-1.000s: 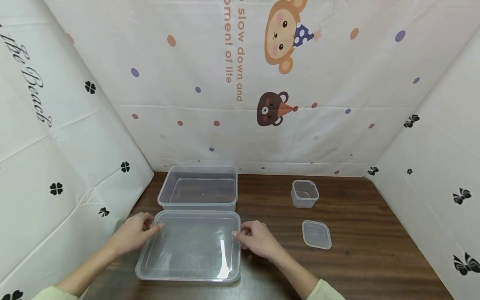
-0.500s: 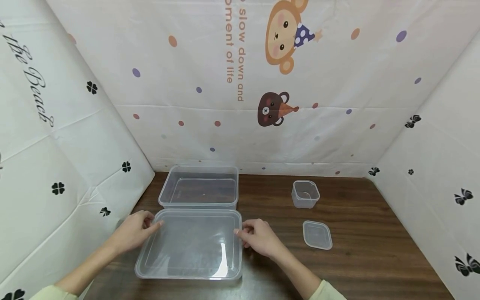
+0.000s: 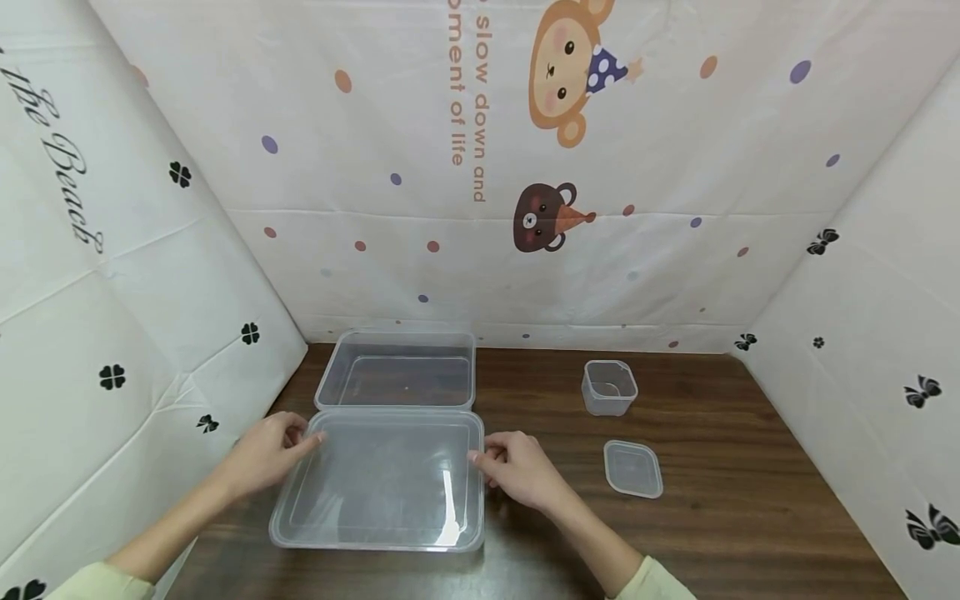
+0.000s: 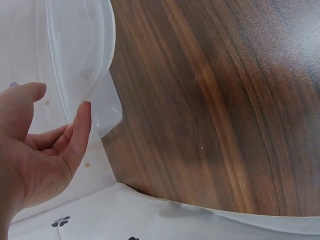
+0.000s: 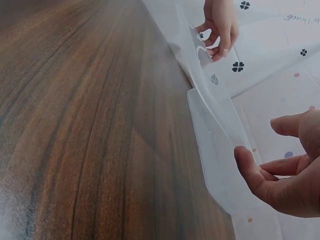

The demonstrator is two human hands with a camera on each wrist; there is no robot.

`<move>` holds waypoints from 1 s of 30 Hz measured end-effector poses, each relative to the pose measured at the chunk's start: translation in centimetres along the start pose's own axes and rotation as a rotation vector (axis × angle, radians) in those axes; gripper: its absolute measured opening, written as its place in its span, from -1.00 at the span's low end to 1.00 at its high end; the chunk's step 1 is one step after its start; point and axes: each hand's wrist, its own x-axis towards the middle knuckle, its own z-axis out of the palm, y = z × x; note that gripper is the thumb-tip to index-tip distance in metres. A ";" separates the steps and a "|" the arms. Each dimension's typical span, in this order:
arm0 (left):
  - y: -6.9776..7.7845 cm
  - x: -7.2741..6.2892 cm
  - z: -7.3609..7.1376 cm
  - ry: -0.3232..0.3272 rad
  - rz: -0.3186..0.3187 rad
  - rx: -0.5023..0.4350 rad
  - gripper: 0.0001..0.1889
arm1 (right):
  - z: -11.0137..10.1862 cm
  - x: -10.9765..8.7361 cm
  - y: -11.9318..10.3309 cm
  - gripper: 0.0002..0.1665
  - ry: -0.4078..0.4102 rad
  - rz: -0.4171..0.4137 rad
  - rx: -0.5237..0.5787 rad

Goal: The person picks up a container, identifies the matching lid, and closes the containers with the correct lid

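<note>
A large clear rectangular lid [image 3: 382, 483] hangs raised above the table, held by both hands at its short sides. My left hand [image 3: 262, 454] grips its left edge, thumb over the rim in the head view. In the left wrist view, the left fingers [image 4: 82, 127] touch the edge of the lid [image 4: 82, 45]. On the opposite edge, my right hand [image 3: 521, 471] holds the rim, its fingertips under it in the right wrist view. Just behind the lid stands a large clear rectangular container [image 3: 401, 379], open at the top. The lid's far edge overlaps the container's near side.
A small clear square container [image 3: 609, 390] stands at the back right of the brown wooden table [image 3: 720, 500]. Its size of small square lid [image 3: 633, 469] lies flat in front of it. White printed cloth [image 3: 360, 167] encloses the back and both sides.
Both hands have moved the large lid slightly forward, away from the person, toward the large container. The small container and small lid have stayed put.
</note>
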 end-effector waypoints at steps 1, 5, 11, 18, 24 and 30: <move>0.0 0.0 -0.1 -0.002 -0.006 -0.010 -0.51 | 0.0 0.0 -0.1 -0.73 0.000 -0.003 -0.005; -0.1 0.1 -0.4 0.006 -0.022 -0.044 -0.46 | -0.1 0.2 -0.3 -0.74 0.011 -0.014 -0.016; 0.0 0.3 -0.7 0.014 -0.060 -0.130 -0.45 | -0.3 0.6 -0.8 -0.54 0.047 -0.018 -0.023; 0.3 0.7 -1.4 0.009 -0.072 -0.158 -0.38 | -0.6 1.0 -1.1 -0.48 0.046 -0.032 -0.039; 0.5 1.3 -1.5 0.042 -0.051 -0.160 -0.38 | -1.5 1.3 -1.7 -0.40 0.061 -0.039 -0.074; 1.2 1.8 -1.9 0.082 -0.055 -0.238 -0.38 | -2.4 1.7 -2.3 -0.32 0.090 -0.022 -0.076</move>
